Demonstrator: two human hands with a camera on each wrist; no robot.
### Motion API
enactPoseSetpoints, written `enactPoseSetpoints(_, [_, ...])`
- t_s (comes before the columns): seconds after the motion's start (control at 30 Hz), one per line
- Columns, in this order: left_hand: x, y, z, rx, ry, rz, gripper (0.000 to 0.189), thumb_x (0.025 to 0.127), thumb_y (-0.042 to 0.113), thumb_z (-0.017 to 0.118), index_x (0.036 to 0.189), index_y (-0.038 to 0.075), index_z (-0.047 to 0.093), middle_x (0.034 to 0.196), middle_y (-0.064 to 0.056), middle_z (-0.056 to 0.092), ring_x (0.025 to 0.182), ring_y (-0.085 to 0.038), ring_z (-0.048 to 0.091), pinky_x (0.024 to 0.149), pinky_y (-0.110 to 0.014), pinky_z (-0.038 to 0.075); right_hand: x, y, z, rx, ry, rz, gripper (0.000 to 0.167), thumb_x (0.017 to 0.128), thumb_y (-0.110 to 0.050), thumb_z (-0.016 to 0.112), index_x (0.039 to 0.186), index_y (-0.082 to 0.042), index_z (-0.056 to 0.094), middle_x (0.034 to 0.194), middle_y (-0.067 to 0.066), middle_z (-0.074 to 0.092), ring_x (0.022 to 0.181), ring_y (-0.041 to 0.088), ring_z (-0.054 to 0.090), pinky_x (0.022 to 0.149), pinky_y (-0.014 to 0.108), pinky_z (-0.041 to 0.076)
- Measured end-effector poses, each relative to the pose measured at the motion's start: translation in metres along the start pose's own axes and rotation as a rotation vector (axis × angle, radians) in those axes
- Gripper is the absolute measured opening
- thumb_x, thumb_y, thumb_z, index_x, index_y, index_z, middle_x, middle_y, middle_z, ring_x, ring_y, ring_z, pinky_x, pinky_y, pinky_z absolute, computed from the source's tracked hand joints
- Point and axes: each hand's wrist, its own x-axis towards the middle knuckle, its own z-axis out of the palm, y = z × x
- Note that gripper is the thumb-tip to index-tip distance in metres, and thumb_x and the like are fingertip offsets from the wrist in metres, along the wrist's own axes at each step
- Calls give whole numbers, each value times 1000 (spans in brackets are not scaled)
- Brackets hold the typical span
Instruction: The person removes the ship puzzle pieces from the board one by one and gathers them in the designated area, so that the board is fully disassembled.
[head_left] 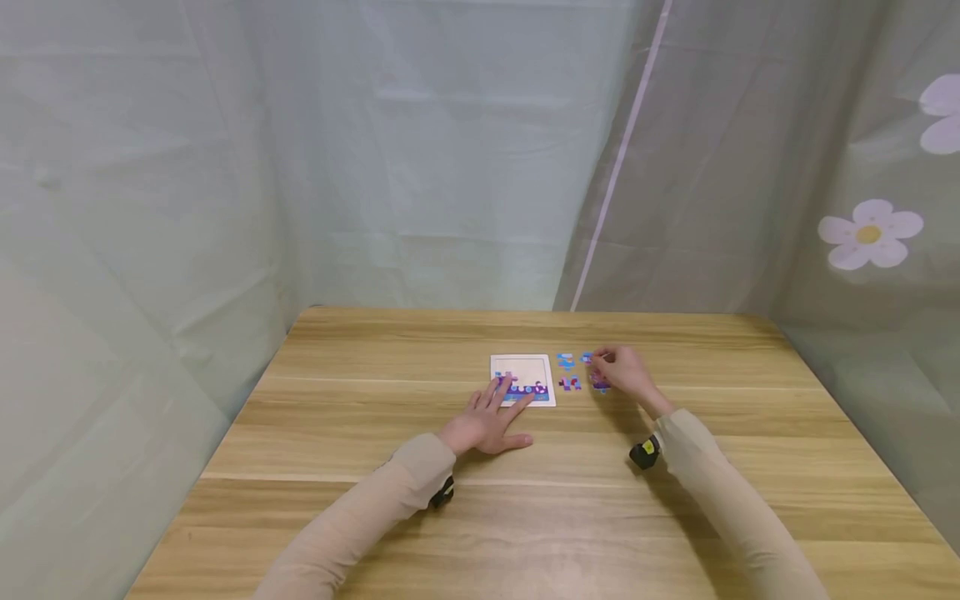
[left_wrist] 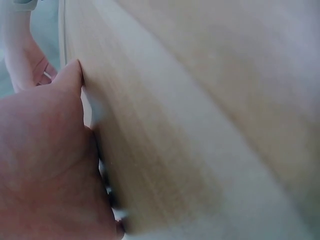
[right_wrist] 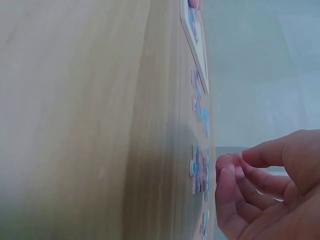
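Note:
My left hand (head_left: 491, 425) lies spread over the near left of a white-bordered puzzle board (head_left: 553, 392), its fingertips on the picture. Along the board's near side runs a strip of purple and blue puzzle pieces (head_left: 536, 390), partly hidden by those fingers; farther up, the inside is pale and bare. Just right of the board my right hand (head_left: 626, 372) hovers with bent fingers close over loose puzzle pieces (head_left: 600, 382). In the right wrist view the thumb and fingertips (right_wrist: 226, 182) come near each other, and no piece shows between them.
Between the board and my right hand lie a blue puzzle piece (head_left: 566, 361) and a pink and red puzzle piece (head_left: 570, 383). All this sits on a wood-grain table (head_left: 420, 342). Pale curtains (head_left: 450, 167) hang behind the table and at both sides.

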Motion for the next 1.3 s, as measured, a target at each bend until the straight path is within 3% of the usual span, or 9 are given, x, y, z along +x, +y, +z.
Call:
enactPoseSetpoints(0.27, [2, 0, 0, 9, 4, 4, 79, 91, 73, 31, 153, 41, -6, 159, -6, -29, 148, -30, -20, 122, -54, 1, 2, -1, 7, 68, 6, -50, 26, 98, -8, 51, 112, 10, 61, 83, 20, 67, 66, 18, 63, 57, 27, 54])
enactPoseSetpoints(0.9, [-4, 2, -2, -11, 10, 1, 78, 92, 71, 32, 154, 40, -3, 160, -5, -27, 149, -29, -20, 122, -53, 0, -4, -13, 21, 34, 6, -142, 23, 98, -10, 52, 111, 5, 63, 77, 19, 67, 59, 22, 57, 46, 20, 39])
enactPoseSetpoints(1.13, [-20, 11, -15, 6, 9, 3, 75, 95, 66, 35, 156, 34, 3, 163, -11, -17, 151, -32, -11, 122, -53, 5, -3, -17, 25, 23, -2, -126, 22, 98, -12, 51, 110, 2, 64, 83, 19, 68, 65, 22, 60, 51, 21, 44])
enactPoseSetpoints(1.3, [-16, 10, -12, 13, -1, -4, 76, 95, 66, 34, 156, 35, 0, 162, -10, -20, 150, -31, -14, 122, -52, 4, 1, -18, 30, 50, -16, -147, 21, 97, -10, 53, 109, 3, 65, 82, 18, 68, 66, 19, 61, 54, 22, 47])
